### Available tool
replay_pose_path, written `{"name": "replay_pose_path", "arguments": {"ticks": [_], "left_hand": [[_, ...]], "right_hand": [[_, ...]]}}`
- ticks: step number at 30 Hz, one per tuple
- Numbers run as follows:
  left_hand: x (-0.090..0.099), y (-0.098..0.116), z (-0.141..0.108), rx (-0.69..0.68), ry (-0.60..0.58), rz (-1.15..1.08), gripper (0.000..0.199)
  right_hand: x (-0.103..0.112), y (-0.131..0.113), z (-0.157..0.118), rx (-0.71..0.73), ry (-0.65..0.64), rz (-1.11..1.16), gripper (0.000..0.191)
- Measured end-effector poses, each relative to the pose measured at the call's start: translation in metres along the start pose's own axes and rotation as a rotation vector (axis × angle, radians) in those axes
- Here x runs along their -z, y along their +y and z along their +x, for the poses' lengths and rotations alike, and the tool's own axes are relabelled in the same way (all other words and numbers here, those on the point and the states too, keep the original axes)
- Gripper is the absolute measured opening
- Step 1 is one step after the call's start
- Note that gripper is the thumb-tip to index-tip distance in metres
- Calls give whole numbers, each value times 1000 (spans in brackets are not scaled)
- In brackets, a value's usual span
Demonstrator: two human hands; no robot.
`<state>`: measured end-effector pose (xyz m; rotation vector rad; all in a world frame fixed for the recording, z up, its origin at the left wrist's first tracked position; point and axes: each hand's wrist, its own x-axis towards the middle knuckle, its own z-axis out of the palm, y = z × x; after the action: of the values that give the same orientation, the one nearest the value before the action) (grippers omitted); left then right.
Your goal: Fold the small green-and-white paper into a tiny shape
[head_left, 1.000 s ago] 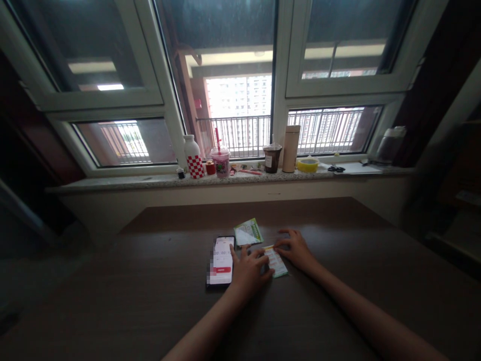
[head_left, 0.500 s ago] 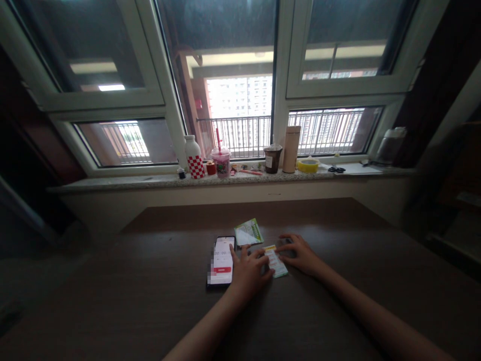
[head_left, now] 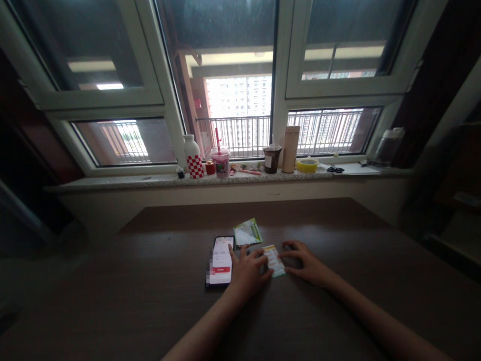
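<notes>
Printed card [head_left: 277,261] lies flat on the dark table [head_left: 150,265], between the two hands; the right hand [head_left: 305,263] has moved from its upper corner down along its right edge, while the left hand [head_left: 248,269] stays at the left edge, fingertips on it; in my judgement, this means that the card is now bounded from both sides, but not lifted; the left hand is not clenched, its fingers are spread and bent; the right hand is also loose and grasps nothing, and whether its tips touch the card I cannot tell. Phone [head_left: 222,260] with lit screen lies just beside the left hand; green-and-white packet [head_left: 248,232] lies farther back. Behind the table, on the speckled windowsill [head_left: 112,184], stand a checkered bottle [head_left: 195,165], a pink drink cup [head_left: 222,166], a dark drink cup [head_left: 272,159], a tan flask [head_left: 290,150] and a yellow tape roll [head_left: 307,167]; indoors it is dim, and daylight enters through the large window [head_left: 280,55].
</notes>
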<state>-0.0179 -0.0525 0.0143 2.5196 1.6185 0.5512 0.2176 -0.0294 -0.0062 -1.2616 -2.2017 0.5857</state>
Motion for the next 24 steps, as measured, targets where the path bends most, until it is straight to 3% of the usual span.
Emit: {"name": "replay_pose_path", "arguments": {"ticks": [9,14,24], "left_hand": [[2,1,0,0,-10,10,23],[2,1,0,16,-25,12,24],[-3,-2,0,-13,17,-16,20]], "right_hand": [[-1,-2,-8,-40,45,25,36],[-4,0,-7,-25,98,42,20],[-4,-2,4,3,124,-155,15]]}}
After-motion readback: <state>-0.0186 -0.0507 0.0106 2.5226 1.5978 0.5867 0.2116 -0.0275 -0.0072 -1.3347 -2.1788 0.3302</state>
